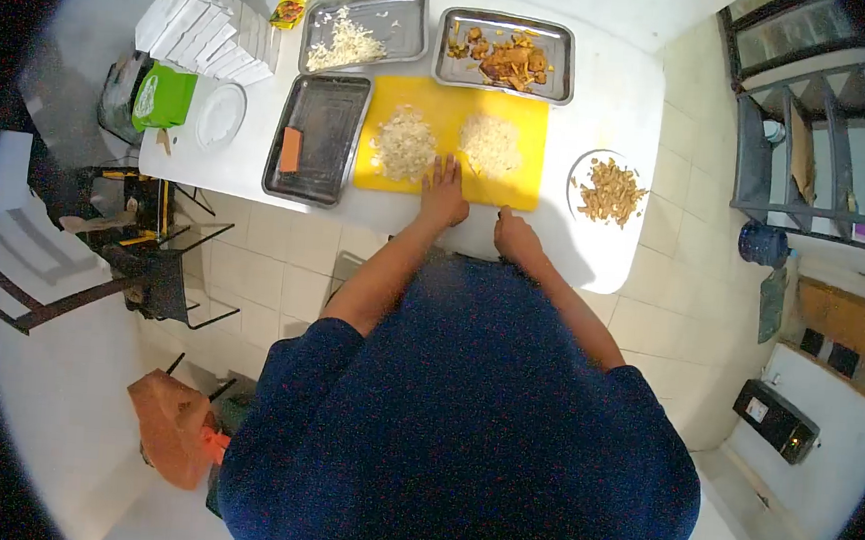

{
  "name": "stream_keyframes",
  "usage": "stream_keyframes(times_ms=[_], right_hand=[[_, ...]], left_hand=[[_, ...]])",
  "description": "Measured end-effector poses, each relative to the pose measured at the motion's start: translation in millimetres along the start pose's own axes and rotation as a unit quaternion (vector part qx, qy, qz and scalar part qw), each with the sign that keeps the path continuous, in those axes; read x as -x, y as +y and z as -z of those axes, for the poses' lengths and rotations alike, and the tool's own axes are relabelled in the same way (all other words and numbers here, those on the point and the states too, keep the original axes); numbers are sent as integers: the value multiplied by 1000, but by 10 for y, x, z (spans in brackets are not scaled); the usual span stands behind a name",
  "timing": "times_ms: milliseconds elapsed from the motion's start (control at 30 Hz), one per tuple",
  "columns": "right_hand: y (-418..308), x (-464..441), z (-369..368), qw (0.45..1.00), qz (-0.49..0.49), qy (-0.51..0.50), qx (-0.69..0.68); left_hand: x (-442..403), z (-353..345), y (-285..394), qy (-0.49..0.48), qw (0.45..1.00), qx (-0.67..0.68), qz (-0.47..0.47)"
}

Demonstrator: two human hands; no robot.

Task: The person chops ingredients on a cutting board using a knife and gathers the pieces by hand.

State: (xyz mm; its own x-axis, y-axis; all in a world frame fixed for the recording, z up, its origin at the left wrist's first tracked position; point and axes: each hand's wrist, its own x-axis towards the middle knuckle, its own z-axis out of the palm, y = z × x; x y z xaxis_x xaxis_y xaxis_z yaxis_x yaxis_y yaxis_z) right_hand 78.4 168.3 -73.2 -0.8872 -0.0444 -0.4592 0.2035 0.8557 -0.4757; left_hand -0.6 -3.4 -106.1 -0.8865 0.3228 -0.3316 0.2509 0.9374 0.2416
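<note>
A yellow cutting board (455,96) bears two round beds of pale, shredded or grain-like food, a left pile (404,144) and a right pile (489,145). My left hand (445,193) rests at the lower right edge of the left pile, its fingers extended and slightly apart. Near the board's lower right edge, my right hand (517,236) is closed around a small dark thing that I cannot make out. To the right, a round white plate (576,185) carries brown strips of food (609,192).
Behind the board stand a metal tray of white shreds (400,17) and one of browned pieces (504,61). A dark tray (316,141) with an orange block (290,150) lies left. Farther left are white boxes (203,33), a green packet (164,98) and stacked white plates (221,115).
</note>
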Motion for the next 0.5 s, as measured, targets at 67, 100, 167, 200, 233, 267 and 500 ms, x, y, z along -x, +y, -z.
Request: stream_keyframes(times_ms=[67, 100, 167, 200, 233, 267, 500], right_hand=[[-44, 11, 76, 1000, -6, 0, -18], [-64, 14, 111, 1000, -9, 1, -29], [-76, 9, 145, 998, 10, 28, -56], [-76, 15, 140, 997, 19, 40, -70], [-49, 2, 118, 995, 26, 47, -84], [-19, -28, 111, 993, 34, 52, -98], [-71, -48, 172, 992, 36, 43, -114]], left_hand=[[-112, -305, -119, 117, 987, 99, -56], [-176, -377, -179, 132, 971, 197, -37], [-280, -448, -274, 154, 910, 384, 0], [-247, -376, -228, 154, 859, 487, 45], [-194, -258, -155, 152, 794, 582, 90], [-144, -124, -103, 148, 717, 668, 134], [-203, -23, -263, 73, 685, 697, 202]])
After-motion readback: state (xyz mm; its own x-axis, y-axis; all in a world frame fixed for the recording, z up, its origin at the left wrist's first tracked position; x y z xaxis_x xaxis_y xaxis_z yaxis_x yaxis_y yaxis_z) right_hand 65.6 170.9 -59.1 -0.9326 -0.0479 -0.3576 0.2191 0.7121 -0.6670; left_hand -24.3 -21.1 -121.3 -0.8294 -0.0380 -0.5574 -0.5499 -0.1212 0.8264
